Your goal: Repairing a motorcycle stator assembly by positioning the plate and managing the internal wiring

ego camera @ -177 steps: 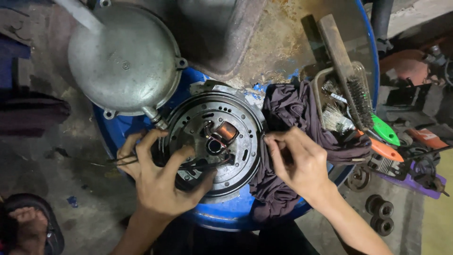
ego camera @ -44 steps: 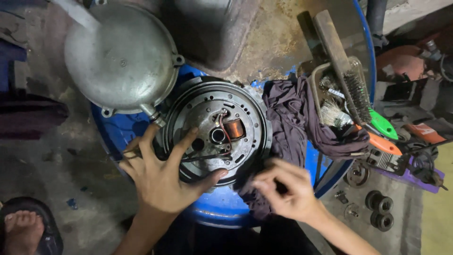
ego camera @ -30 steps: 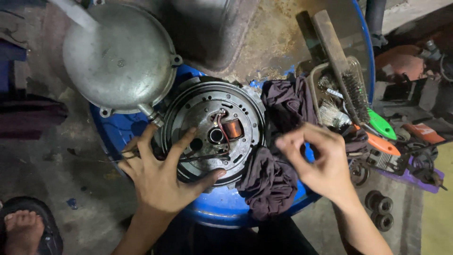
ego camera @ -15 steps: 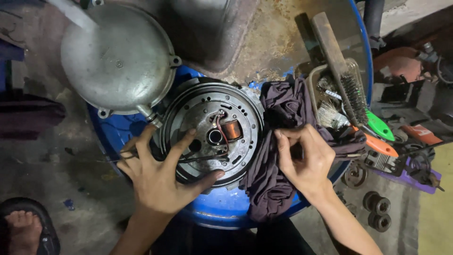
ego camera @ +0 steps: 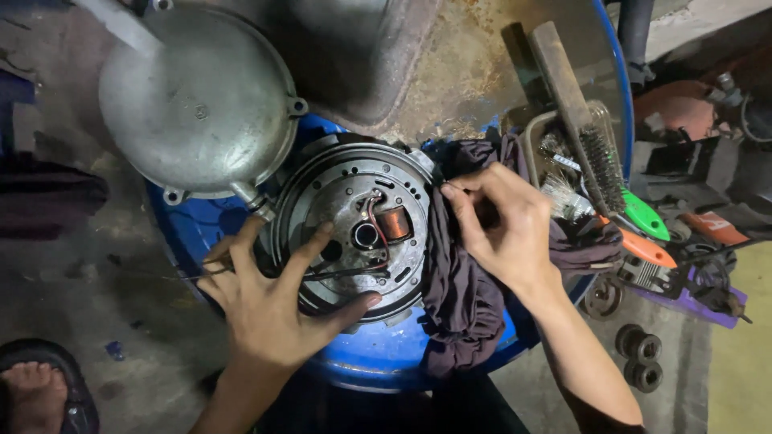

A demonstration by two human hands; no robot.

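Two hands, left (ego camera: 269, 309) and right (ego camera: 503, 229); one round plate (ego camera: 354, 229) with one copper coil (ego camera: 395, 223); one dome cover (ego camera: 197, 100); one cloth (ego camera: 462, 293); one wire brush (ego camera: 583, 133); one blue drum (ego camera: 386, 366); two rollers (ego camera: 639, 358); one foot (ego camera: 32, 390)

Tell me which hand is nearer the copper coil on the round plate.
Left. The left hand lies spread on the round plate, fingertips just short of the copper coil. The right hand is off the plate's right edge, on the dark cloth.
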